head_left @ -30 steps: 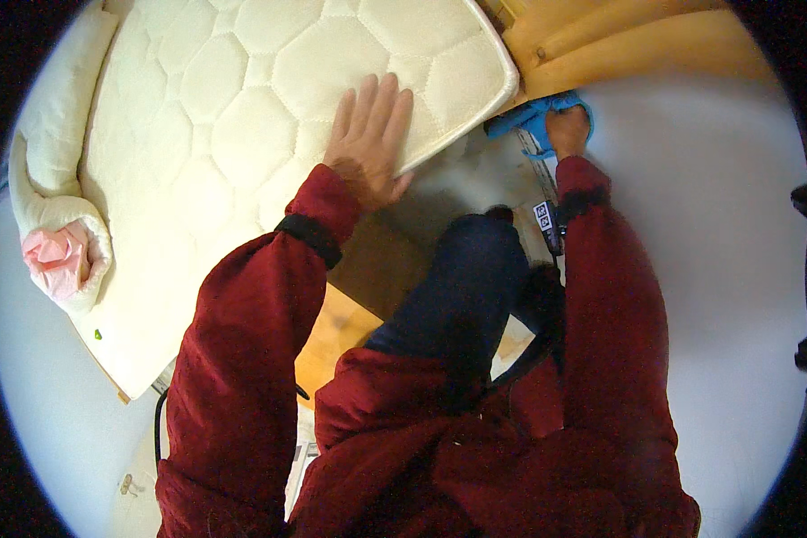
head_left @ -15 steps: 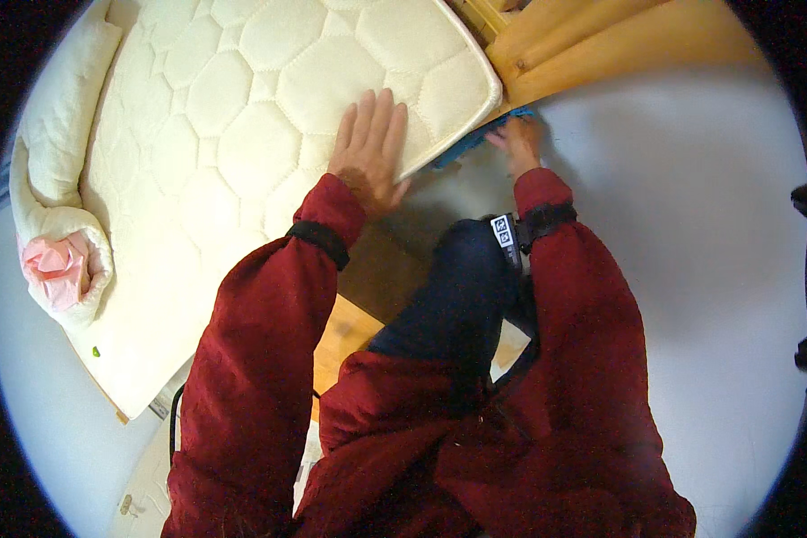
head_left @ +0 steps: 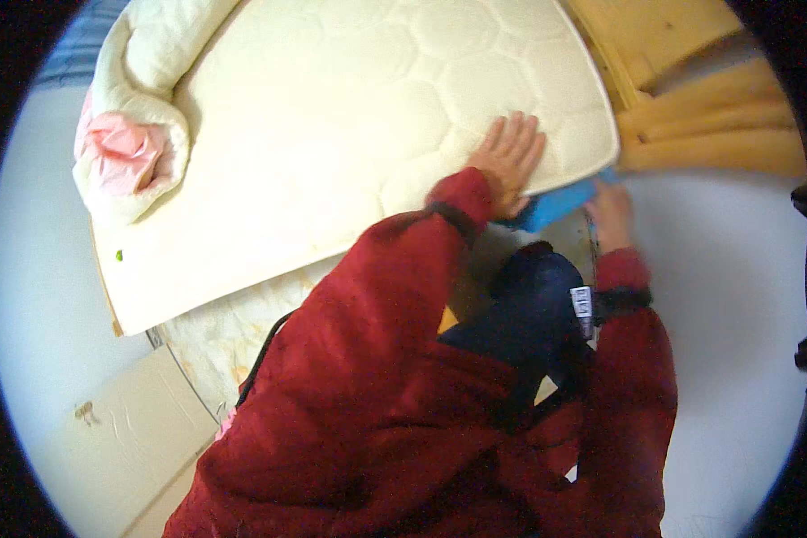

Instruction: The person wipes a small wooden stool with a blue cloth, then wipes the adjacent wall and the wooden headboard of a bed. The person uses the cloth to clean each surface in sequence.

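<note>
My left hand (head_left: 509, 161) lies flat with fingers spread on a cream quilted mattress pad (head_left: 359, 117), close to its near right edge. Just beneath that edge, a strip of bright blue cloth (head_left: 556, 206) hangs out. My right hand (head_left: 610, 213), smeared by motion, has its fingers closed at the right end of this cloth, by the pad's corner. Part of the cloth is hidden beneath the pad.
A rolled cream quilt with a pink lining (head_left: 127, 152) rests on the pad's left side. Wooden boards (head_left: 708, 117) stand at the far right, beside a pale wall (head_left: 717, 269). A cardboard sheet (head_left: 125, 430) lies at lower left. My dark-trousered knee (head_left: 538, 287) is below the pad.
The view has turned, so pad and quilt appear farther right. My left hand still lies flat on the pad. More of the blue cloth shows under the pad's edge, beside my right hand.
</note>
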### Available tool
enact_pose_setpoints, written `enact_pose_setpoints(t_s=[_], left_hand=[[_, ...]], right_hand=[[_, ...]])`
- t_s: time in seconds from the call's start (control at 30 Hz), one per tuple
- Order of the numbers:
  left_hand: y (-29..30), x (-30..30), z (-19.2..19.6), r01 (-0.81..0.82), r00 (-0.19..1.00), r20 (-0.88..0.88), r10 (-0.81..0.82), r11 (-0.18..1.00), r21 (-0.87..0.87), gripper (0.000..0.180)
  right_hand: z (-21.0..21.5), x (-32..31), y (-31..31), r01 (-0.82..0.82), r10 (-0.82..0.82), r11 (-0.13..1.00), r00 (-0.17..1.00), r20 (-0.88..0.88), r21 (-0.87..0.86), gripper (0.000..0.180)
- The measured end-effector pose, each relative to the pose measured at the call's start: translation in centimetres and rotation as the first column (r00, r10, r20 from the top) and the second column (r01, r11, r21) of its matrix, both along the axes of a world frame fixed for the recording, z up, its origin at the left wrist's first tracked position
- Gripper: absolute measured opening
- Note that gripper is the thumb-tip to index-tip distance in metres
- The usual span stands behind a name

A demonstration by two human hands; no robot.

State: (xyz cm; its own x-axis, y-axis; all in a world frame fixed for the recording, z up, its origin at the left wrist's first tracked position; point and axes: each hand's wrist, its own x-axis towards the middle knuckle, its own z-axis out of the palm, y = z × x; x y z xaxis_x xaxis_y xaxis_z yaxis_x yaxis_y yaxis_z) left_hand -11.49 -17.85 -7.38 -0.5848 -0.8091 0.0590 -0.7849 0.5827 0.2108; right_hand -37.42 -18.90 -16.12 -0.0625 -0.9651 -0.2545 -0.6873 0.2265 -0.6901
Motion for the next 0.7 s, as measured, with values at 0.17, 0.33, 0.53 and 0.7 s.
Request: enact_pose_setpoints(t_s=[0.17, 0.33, 0.53, 0.7], left_hand=[[0.2, -0.2, 0.1, 0.016, 1.000, 0.001, -0.016, 1.000, 0.015, 0.100], [0.4, -0.3, -0.2, 0.024, 0.998, 0.064, -0.023, 0.999, -0.022, 0.095], [0.5, -0.3, -0.2, 0.020, 0.998, -0.049, -0.025, 0.996, -0.092, 0.094], [0.3, -0.3, -0.2, 0.039, 0.997, -0.057, -0.043, 0.997, -0.072, 0.094]], right_hand=[[-1.7, -6.0, -1.0, 0.262, -0.284, 0.959, 0.888, 0.361, 0.108, 0.023], [-0.8, -0.1, 1.1, 0.464, -0.653, 0.744, 0.351, 0.672, 0.481, 0.026], [-1.6, 7.0, 4.2, -0.231, -0.662, 0.715, 0.078, 0.746, 0.659, 0.029], [-4.2, 6.6, 4.3, -0.086, -0.640, 0.717, 0.312, 0.703, 0.691, 0.028]])
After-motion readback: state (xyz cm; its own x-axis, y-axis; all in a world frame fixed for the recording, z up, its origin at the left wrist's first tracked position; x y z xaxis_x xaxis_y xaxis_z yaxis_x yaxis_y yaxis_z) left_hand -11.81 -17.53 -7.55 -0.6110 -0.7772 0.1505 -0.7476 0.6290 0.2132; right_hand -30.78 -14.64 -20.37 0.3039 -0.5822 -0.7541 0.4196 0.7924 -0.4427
